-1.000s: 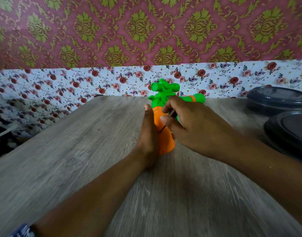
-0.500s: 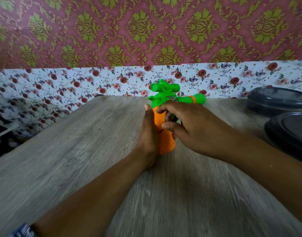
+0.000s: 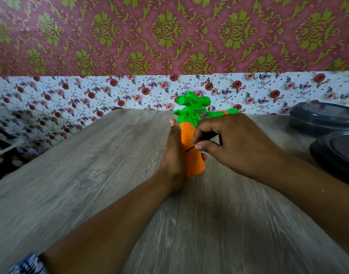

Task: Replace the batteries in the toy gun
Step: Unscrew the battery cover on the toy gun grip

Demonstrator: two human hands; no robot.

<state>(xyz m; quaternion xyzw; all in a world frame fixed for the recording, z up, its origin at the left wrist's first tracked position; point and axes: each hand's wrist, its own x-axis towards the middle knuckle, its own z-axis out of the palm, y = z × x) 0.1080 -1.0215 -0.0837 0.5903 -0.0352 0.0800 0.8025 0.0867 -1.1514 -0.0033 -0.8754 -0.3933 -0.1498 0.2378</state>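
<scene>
The grip is two-handed: the left hand (image 3: 172,155) wraps the toy gun (image 3: 191,139) by its orange handle, thumb up along the near side, while the right hand (image 3: 235,143) pinches a small dark tool (image 3: 207,137), probably a screwdriver, its thin tip against the handle. The gun rests on the grey wooden table (image 3: 90,175), handle toward the person, green body and barrel pointing away. It looks like light, hollow, stiff plastic, smooth enough to slip, so clasping the handle seems wise. Both forearms reach forward low over the table, the right wrist bent inward.
</scene>
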